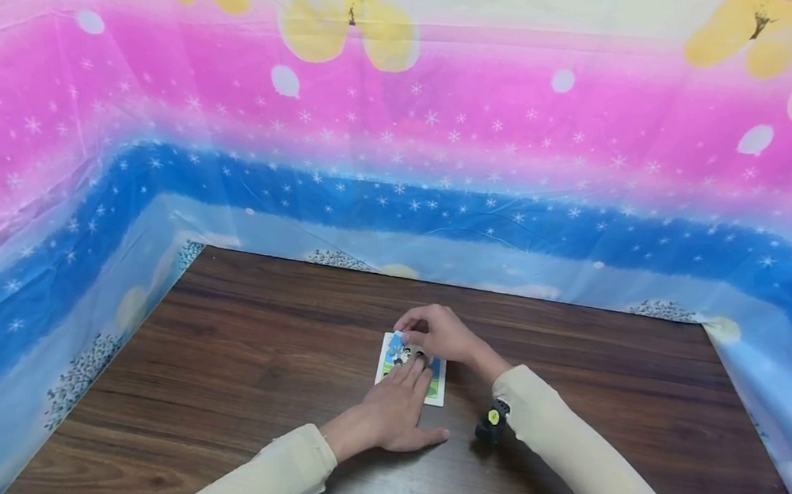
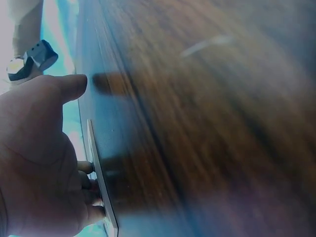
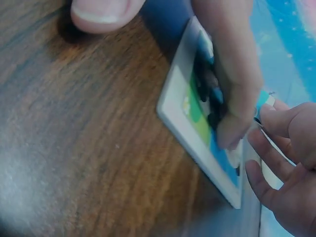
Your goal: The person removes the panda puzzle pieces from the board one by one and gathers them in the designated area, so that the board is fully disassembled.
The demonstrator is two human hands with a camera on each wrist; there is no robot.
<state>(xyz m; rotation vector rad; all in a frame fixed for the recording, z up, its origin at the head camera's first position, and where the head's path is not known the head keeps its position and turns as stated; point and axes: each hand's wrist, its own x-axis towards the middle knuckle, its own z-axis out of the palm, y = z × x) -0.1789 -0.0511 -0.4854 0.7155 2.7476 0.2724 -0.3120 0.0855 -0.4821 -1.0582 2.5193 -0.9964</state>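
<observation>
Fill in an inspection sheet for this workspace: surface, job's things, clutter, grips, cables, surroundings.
Surface: dark wood-grain table, with a soft sheen near the hands.
Job's things: white-bordered picture board, lying flat, partly covered; thin coloured piece at its far end, too small to make out its picture.
Clutter: nothing seen.
Left grip: fingers extended onto the board, thumb spread out.
Right grip: thumb and finger appear to pinch the piece.
Cables: nothing seen.
Surroundings: pink-and-blue snowflake cloth along the far edge and both sides.

The left hand point(image 1: 396, 408) stretches palm down, thumb point(image 1: 431, 439) splayed, while the right hand point(image 1: 443, 336) pinches just beyond it.
</observation>
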